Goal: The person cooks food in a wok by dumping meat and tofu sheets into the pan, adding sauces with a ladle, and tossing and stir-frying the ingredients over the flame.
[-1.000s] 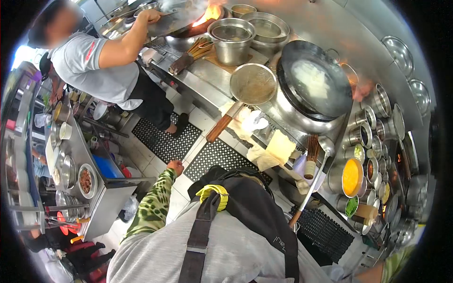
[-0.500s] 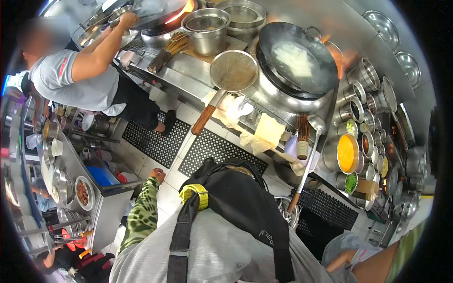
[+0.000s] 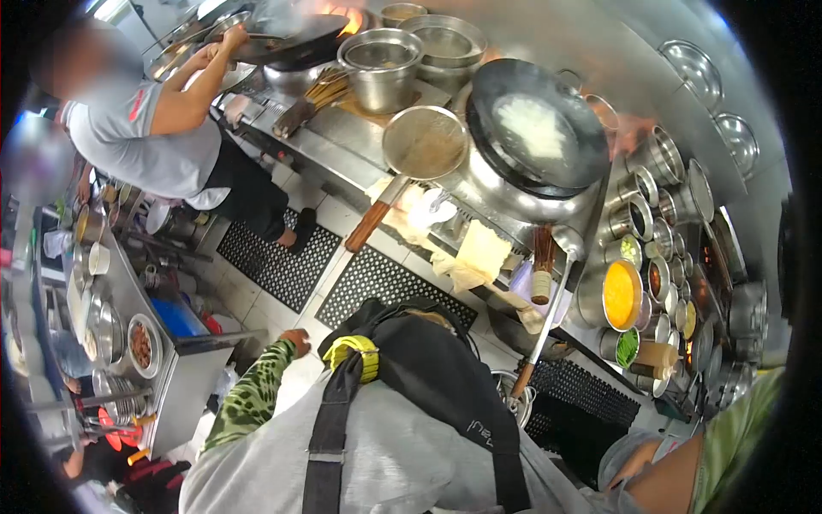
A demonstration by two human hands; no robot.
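Observation:
My left hand (image 3: 297, 343), below a patterned green sleeve, hangs beside my body above the floor, its fingers curled in with nothing visible in them. My right hand is out of view; only part of the arm with its green sleeve (image 3: 738, 441) shows at the lower right. Ahead of me a black wok (image 3: 488, 111) holds pale white food (image 3: 533, 126) in steaming liquid. A wooden-handled strainer (image 3: 425, 141) rests on the counter left of it. In front of the wok lie a bamboo brush (image 3: 543, 264) and a long ladle (image 3: 548, 321), neither touched by my hands.
A co-worker (image 3: 145, 128) handles a flaming wok (image 3: 308, 38) at the upper left. Metal pots (image 3: 377, 81) stand between the woks. Seasoning containers, including an orange-filled one (image 3: 622, 295), line the right. Behind the co-worker is a steel counter (image 3: 193, 343) with bowls. Black mats (image 3: 390, 283) cover the floor.
The view has tilted slightly, so the stove sits a little lower. My left hand has shifted slightly down in the picture. The co-worker's second hand now shows near the wok.

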